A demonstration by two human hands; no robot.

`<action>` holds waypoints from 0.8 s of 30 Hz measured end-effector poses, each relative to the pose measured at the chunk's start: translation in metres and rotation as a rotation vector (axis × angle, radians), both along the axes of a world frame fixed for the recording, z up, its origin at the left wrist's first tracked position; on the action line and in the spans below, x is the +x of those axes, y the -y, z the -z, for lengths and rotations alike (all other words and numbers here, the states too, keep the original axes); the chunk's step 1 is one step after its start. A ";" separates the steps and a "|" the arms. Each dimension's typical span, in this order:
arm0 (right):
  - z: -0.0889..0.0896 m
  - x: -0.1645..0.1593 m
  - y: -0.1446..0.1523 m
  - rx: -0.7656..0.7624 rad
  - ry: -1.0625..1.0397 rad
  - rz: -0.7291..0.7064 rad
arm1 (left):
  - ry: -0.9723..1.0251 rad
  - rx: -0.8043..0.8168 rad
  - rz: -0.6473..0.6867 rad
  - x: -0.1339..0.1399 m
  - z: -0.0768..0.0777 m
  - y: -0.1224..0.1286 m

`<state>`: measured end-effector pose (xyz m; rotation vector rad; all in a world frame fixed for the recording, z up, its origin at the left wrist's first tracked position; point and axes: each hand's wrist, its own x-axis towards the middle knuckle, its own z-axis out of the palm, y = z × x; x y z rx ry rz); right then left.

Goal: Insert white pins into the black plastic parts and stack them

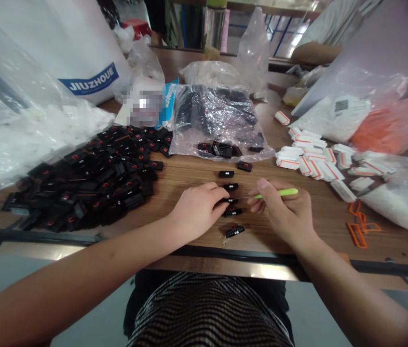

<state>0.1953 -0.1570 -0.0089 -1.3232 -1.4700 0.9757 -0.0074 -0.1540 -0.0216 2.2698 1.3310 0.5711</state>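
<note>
My left hand (198,209) is closed, with thumb and fingertips on the left end of a small black connector housing (233,200) on the table. My right hand (289,214) grips a thin metal pick with a yellow-green handle (286,192). The pick's shaft points left, and its tip meets the connector at my left fingertips. More black connectors stand in a rough column: one (226,174) and another (230,186) beyond my fingers, one (233,212) just nearer, and one (235,232) close to the table's front edge with its rows of holes showing.
Black connectors (117,168) lie heaped at left, near a clear bag (37,140) of white parts. A plastic bag (218,111) of black connectors lies behind my hands. At right are white housings with orange strips (308,149), orange frames (358,233) and more bags (402,193).
</note>
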 end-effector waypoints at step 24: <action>-0.005 -0.001 0.004 0.053 0.145 -0.090 | 0.038 -0.020 -0.008 0.001 0.001 -0.001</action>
